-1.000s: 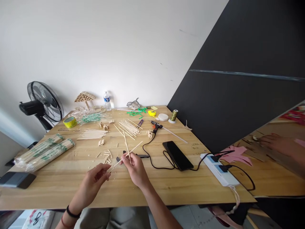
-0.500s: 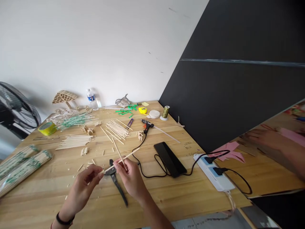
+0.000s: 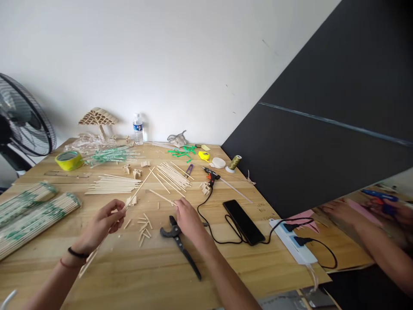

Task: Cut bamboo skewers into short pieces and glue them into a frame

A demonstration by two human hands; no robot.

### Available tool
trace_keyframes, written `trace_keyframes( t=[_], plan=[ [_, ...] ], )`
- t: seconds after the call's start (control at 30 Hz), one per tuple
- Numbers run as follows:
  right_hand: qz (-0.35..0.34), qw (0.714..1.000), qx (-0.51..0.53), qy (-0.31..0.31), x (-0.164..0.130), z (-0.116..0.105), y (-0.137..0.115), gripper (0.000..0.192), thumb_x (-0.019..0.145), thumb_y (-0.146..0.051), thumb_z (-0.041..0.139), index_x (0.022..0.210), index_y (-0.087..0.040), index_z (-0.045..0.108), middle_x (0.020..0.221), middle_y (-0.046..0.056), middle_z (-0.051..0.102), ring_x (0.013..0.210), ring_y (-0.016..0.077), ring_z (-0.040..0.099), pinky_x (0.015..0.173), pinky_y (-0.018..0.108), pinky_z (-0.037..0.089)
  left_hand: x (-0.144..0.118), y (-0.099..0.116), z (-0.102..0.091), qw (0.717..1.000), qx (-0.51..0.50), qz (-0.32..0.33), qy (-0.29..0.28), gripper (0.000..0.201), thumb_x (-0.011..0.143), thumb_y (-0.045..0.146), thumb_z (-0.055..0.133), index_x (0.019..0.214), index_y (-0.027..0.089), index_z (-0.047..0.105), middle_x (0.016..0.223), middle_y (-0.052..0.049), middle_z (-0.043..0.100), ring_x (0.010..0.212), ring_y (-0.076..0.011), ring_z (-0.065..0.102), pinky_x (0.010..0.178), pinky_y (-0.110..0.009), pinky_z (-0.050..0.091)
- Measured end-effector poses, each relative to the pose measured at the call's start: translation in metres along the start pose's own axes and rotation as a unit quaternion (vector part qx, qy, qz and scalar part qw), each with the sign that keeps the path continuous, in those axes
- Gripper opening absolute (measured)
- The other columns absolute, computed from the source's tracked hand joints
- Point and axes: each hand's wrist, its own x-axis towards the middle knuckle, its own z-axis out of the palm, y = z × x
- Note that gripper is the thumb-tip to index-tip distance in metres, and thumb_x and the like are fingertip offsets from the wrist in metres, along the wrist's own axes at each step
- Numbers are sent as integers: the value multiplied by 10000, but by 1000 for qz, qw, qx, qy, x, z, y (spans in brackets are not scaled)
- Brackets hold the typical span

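Observation:
In my left hand point(image 3: 111, 217), a long thin wooden stick point(image 3: 140, 186) is pinched and slants up to the right; pale stick ends also show below the wrist. My right hand point(image 3: 187, 217) is closed on another thin wooden stick point(image 3: 161, 196), which points left over the table. Just left of the right wrist lies a black hand cutter point(image 3: 180, 241), its hooked jaws apart. Several short cut stick pieces point(image 3: 145, 228) are scattered between the two hands. Behind them lie loose bunches of sticks point(image 3: 111, 184), point(image 3: 172, 175).
Bagged sticks point(image 3: 48, 219) lie at left, near yellow tape point(image 3: 69, 160). A glue gun point(image 3: 211, 175), a phone point(image 3: 243, 221) and a power strip point(image 3: 293, 241) with cables are at right. A stick-built tree model point(image 3: 98, 118) and a bottle point(image 3: 138, 129) stand behind. Another person's arm point(image 3: 364, 232) shows far right.
My hands have moved apart from their close position over the cutter. The left now holds a long stick, and the short pieces show in a loose heap. The view has shifted.

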Motion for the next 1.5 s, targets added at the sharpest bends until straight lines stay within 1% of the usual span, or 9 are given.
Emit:
trace_keyframes(
  t=[0.2, 0.3, 0.37, 0.47, 0.53, 0.7, 1.0, 1.23, 1.5],
  plan=[
    [29, 997, -66, 10, 20, 15, -15, 287, 970, -160, 528, 1224, -177, 660, 1267, 170, 628, 1238, 322, 568, 1094, 505, 473, 20, -11, -22, 995, -86, -20, -48, 384, 783, 502, 767, 848, 196, 545, 682, 34, 578, 516, -106, 503, 453, -208, 316],
    [55, 994, -94, -2, -24, 4, -4, 358, 991, -303, 564, 1330, -200, 613, 1317, 178, 616, 1254, 338, 579, 1095, 538, 484, 30, -19, -24, 990, -125, -28, -51, 372, 795, 494, 756, 854, 201, 533, 666, 42, 572, 515, -104, 499, 453, -205, 311],
    [73, 990, -119, -36, -62, -1, 11, 610, 906, -401, 695, 1471, -249, 522, 1453, 163, 561, 1359, 362, 525, 1138, 545, 458, 31, -23, -22, 988, -143, -33, -57, 358, 818, 491, 746, 872, 205, 536, 659, 43, 579, 523, -107, 505, 461, -208, 323],
    [97, 977, -166, -95, -104, -4, 36, 993, 716, -370, 842, 1594, -269, 389, 1568, 158, 478, 1460, 426, 424, 1202, 598, 367, 26, -24, -21, 987, -139, -21, -79, 332, 869, 500, 709, 907, 216, 542, 635, 45, 578, 526, -115, 502, 477, -221, 354],
    [104, 972, -180, -114, -115, -4, 47, 997, 709, -342, 825, 1603, -283, 386, 1545, 146, 500, 1437, 422, 448, 1203, 592, 367, 20, -22, -20, 991, -113, -9, -76, 341, 894, 526, 688, 916, 217, 544, 625, 46, 570, 536, -120, 502, 483, -225, 366],
    [90, 977, -149, -125, -97, -10, 33, 542, 826, -225, 616, 1367, -250, 624, 1247, 118, 637, 1204, 322, 618, 1055, 460, 529, 10, -16, -15, 992, -84, -5, -99, 372, 944, 561, 640, 961, 207, 526, 677, 39, 568, 555, -115, 515, 498, -226, 403],
    [76, 992, 8, -105, -44, -16, -48, 288, 959, -192, 526, 1241, -248, 527, 1181, 98, 613, 1112, 255, 645, 984, 403, 549, -1, -12, 0, 975, -151, -1, -164, 268, 1040, 473, 566, 1030, 215, 495, 835, 12, 639, 523, -69, 553, 443, -169, 343],
    [14, 989, 106, -104, -21, 13, -77, 417, 906, -149, 617, 1294, -226, 486, 1250, 120, 560, 1167, 271, 588, 1023, 421, 526, -12, 0, 5, 976, -135, 25, -168, 257, 1032, 440, 607, 1061, 189, 560, 876, -7, 663, 544, -53, 558, 541, -189, 434],
    [-45, 985, 119, -115, -13, 21, -82, 560, 809, -62, 637, 1322, -212, 472, 1287, 136, 531, 1220, 303, 535, 1068, 479, 490, -21, -12, -3, 981, -64, 53, -175, 200, 1059, 402, 563, 1097, 205, 560, 839, -5, 647, 562, -74, 574, 575, -205, 454]
  ],
)
